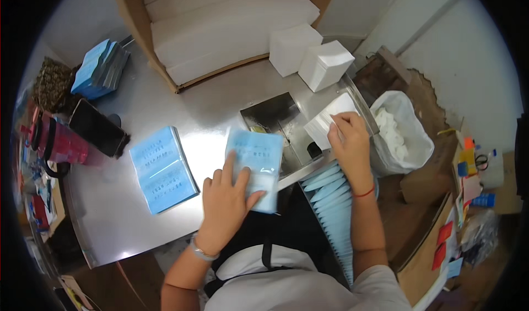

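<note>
My left hand (228, 201) lies with its fingers spread over a blue printed plastic packet (267, 157) at the table's front edge. To its left is a stack of similar blue packets (162, 168). My right hand (351, 140) is closed in a pinch at the edge of a stack of white paper napkins (325, 118); its fingertips meet the top sheets. That stack rests beside a recessed metal tray (275, 118) set into the tabletop. Below my right forearm hangs a long row of overlapping light blue plastic sleeves (333, 212).
An open cardboard box (138, 30) holds long white paper stacks at the back. Two white napkin blocks (325, 66) stand beside it. At left are more blue packets (99, 71), a phone (99, 129) and a pink jug (63, 140). A lined bin (419, 145) stands at right.
</note>
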Available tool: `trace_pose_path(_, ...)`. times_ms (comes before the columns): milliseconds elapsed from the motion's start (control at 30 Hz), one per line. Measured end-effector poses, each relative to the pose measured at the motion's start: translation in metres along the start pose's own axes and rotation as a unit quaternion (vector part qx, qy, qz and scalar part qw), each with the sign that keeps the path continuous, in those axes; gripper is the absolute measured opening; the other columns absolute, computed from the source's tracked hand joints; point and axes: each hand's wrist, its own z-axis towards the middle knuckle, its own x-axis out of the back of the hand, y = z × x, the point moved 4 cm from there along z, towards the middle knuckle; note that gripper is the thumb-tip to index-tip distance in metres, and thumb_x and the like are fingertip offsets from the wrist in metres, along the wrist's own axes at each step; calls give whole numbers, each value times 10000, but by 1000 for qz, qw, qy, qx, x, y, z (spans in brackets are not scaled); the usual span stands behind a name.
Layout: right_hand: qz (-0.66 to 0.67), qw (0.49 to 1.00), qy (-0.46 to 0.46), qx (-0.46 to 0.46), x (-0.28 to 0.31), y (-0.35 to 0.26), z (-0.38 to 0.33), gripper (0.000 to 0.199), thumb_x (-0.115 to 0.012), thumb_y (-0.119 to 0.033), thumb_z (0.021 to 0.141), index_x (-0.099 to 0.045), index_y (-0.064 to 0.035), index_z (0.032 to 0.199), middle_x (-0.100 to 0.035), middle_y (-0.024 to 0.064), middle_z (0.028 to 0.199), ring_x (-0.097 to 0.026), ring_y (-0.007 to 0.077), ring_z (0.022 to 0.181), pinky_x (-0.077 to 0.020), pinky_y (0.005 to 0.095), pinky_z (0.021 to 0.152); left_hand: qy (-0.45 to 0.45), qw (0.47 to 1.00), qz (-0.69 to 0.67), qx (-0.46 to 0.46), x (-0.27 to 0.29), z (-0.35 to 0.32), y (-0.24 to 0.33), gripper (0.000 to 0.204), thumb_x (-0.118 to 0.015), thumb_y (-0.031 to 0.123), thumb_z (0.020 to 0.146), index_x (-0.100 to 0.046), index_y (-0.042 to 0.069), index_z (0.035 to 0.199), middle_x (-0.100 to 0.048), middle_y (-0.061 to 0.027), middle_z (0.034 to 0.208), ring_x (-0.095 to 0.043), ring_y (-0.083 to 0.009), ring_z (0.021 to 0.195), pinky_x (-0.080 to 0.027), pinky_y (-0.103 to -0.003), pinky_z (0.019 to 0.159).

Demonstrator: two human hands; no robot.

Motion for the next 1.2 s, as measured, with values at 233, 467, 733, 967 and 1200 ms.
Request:
trace_pose_path(233, -63, 990, 19, 127, 7, -6, -10, 435, -627, 1, 711, -655, -5, 1146, -654, 126, 1085, -594, 346, 993, -449, 467, 906, 57, 996, -66, 11, -7, -5, 11, 473, -719, 322, 776, -617, 65, 1160, -521, -197, 1347, -553, -287, 899, -411, -396, 778)
trace_pose_path(467, 17, 967, -116, 227, -56, -92, -75, 274, -572, -118, 867, -698, -114, 1111, -637, 147, 1101, -641, 278, 1027, -463, 528, 999, -17, 981, -194, 9, -9, -1, -11, 699, -780, 48, 672, -553, 93, 1331, -441, -219, 1424, -580, -353, 1014, -473, -425, 850)
trace_pose_path(733, -106, 941, -321, 34, -109, -33, -11, 98, -621, -117, 800, -663, -80, 881, -683, 179, 821, -687, 306, 813, -549, 405, 747, -255, 840, -472, 84, 12, -17, 10, 467, -735, 43, 785, -652, 92, 1242, -392, -236, 1490, -632, -369, 1045, -527, -403, 876)
trace_pose_path(967, 219, 930, 259, -140, 81, 34, 88, 219, -596, -154, 954, -656, -8, 1106, -712, 93, 892, -677, 167, 813, -529, 332, 706, 58, 969, -57, 235, 33, -55, -140, 472, -657, 217, 917, -569, 158, 1376, -375, -185, 1523, -327, -395, 1396, -301, -482, 1118)
trace_pose_path(1200, -167, 981, 43, 93, -10, -27, -10, 209, -671, -119, 839, -681, -19, 1023, -604, 113, 931, -542, 304, 896, -432, 431, 838, -25, 964, 52, 258, 37, -42, -118, 534, -613, 275, 944, -472, 170, 1448, -368, -177, 1525, -313, -383, 1410, -215, -537, 1143)
